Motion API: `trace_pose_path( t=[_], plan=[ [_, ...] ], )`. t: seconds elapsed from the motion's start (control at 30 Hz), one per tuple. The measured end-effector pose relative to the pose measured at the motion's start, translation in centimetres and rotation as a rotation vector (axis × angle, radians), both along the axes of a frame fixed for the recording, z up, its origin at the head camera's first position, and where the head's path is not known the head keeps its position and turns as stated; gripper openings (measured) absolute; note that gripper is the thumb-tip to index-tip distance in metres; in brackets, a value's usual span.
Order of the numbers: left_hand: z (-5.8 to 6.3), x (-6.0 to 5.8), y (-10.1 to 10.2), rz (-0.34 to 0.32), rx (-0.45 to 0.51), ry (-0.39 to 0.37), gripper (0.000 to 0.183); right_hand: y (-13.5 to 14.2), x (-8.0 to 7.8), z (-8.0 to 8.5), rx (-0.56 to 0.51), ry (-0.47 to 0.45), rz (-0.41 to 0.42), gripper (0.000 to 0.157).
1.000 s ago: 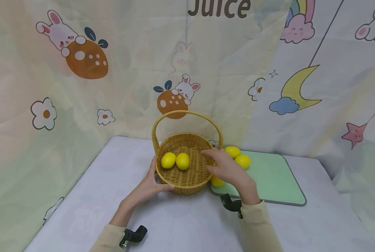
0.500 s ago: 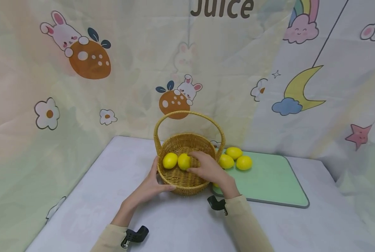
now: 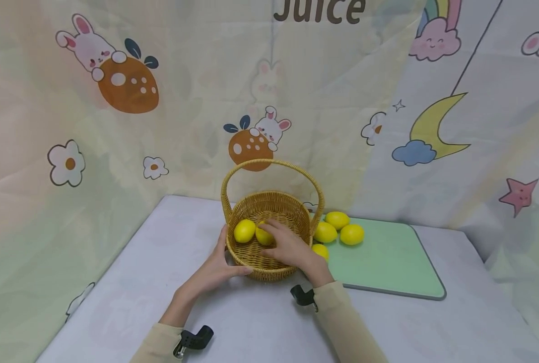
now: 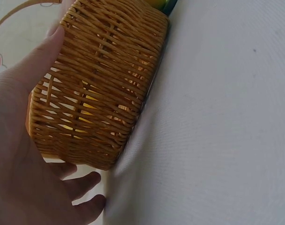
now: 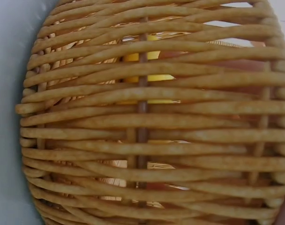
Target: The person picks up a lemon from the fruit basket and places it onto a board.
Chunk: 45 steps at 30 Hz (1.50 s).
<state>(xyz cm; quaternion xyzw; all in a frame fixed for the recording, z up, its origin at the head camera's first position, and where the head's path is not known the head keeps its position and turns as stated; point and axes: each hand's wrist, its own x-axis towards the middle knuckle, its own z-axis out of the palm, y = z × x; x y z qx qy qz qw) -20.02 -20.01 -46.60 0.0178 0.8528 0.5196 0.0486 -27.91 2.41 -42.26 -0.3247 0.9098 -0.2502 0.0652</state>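
A round golden wicker basket (image 3: 274, 201) with a tall arched handle stands on the table, two yellow lemons inside. My left hand (image 3: 217, 266) holds its left side, thumb along the front rim. In the left wrist view that hand (image 4: 16, 126) lies against the woven wall, some fingertips extending past it. My right hand (image 3: 292, 248) reaches into the basket. Its fingers lie over the right lemon (image 3: 262, 237), partly covering it, while the thumb stands apart in front. The left lemon (image 3: 244, 231) is untouched. Basket weave (image 5: 142, 122) fills the right wrist view, hiding most of the right hand.
Right of the basket lies a pale green cutting board (image 3: 387, 257) with a grey edge. Several more lemons (image 3: 352, 234) are on its left part, close to the basket. A printed fabric backdrop (image 3: 197, 101) hangs behind the white-covered table (image 3: 133, 282).
My right hand has moved left from above the basket's right side to the right lemon. Both lemons inside keep their places. My left hand stays on the basket.
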Motion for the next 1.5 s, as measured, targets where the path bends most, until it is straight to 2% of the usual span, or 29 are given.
trace_pose_path(
  t=[0.37,0.7,0.93,1.13,1.4,1.5],
  plan=[
    [-0.3,0.1,-0.2,0.003,0.016,0.003,0.132,-0.1,0.3,0.1,-0.008,0.031,-0.007,0.05],
    [-0.3,0.1,-0.2,0.006,0.019,0.005,0.133,-0.6,0.4,0.1,-0.035,0.134,-0.021,0.02],
    [-0.2,0.0,-0.1,0.003,0.02,0.016,0.133,-0.7,0.9,0.3,0.002,0.139,0.008,0.026],
    [-0.2,0.1,-0.1,0.001,0.023,0.012,0.134,-0.6,1.2,0.2,0.063,0.138,0.043,0.045],
    [0.0,0.1,0.0,-0.007,0.027,0.018,0.133,-0.4,1.6,0.5,0.094,0.064,0.056,0.05],
    [0.0,0.1,0.0,-0.004,0.028,0.013,0.134,-0.4,1.6,0.5,0.098,0.068,0.065,0.049]
  ],
)
